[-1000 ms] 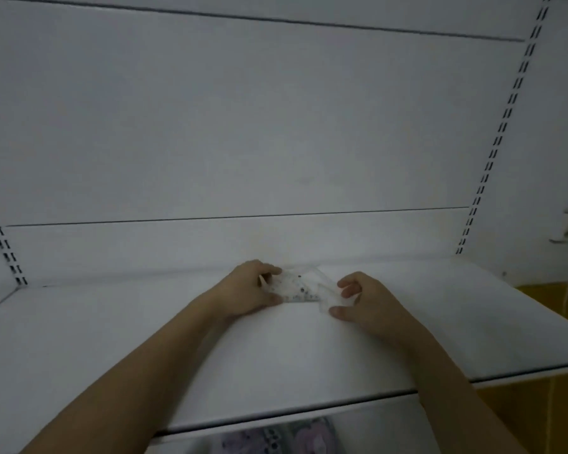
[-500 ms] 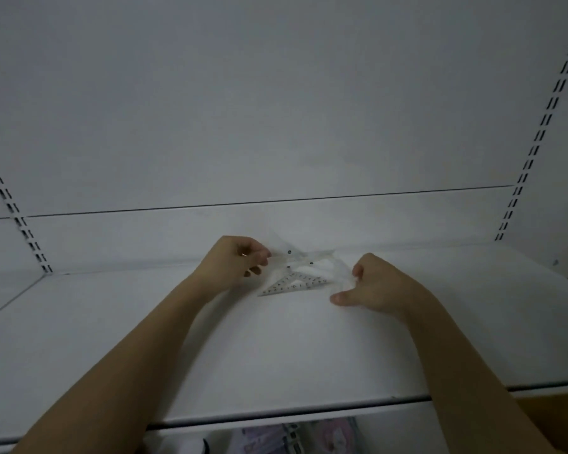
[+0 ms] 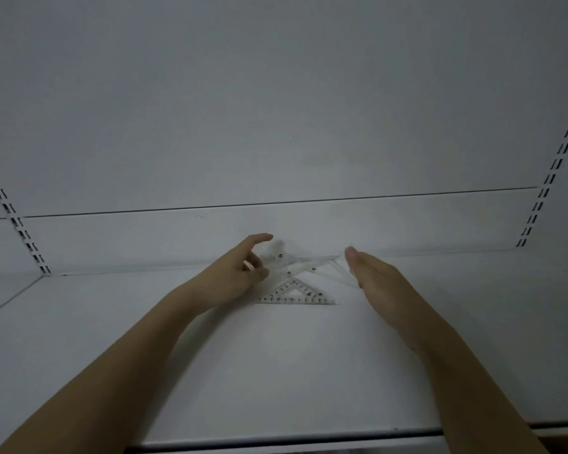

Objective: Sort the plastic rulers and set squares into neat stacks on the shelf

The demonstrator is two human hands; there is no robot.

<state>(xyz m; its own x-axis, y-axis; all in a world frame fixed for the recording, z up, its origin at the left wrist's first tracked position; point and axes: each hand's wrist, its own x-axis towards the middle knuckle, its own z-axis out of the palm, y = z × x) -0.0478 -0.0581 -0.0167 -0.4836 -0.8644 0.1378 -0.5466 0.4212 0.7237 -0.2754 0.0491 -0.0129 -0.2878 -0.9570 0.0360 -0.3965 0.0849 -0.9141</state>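
Toward the back of the white shelf (image 3: 276, 371), close to the rear wall (image 3: 276, 109), lies a small heap of clear plastic drawing tools. Nearest the shelf's front edge is a set square (image 3: 297, 294), flat on the shelf, its long printed edge facing the person and its apex pointing at the wall. Behind it, toward the wall, more clear pieces (image 3: 304, 263) lie crossed over one another; they are faint against the white and I cannot tell how many there are, or which are rulers.

To the left of the set square, the left hand (image 3: 233, 278) has its grip spread, index finger raised toward the wall and thumb low, at the left end of the crossed pieces; whether it touches them I cannot tell. To the right of the set square, the right hand (image 3: 374, 276) stands on edge with fingers straight and together, its grip clamped on nothing, beside the right tip of the crossed pieces.

Far off on either side, slotted uprights (image 3: 553, 165) run up the wall.
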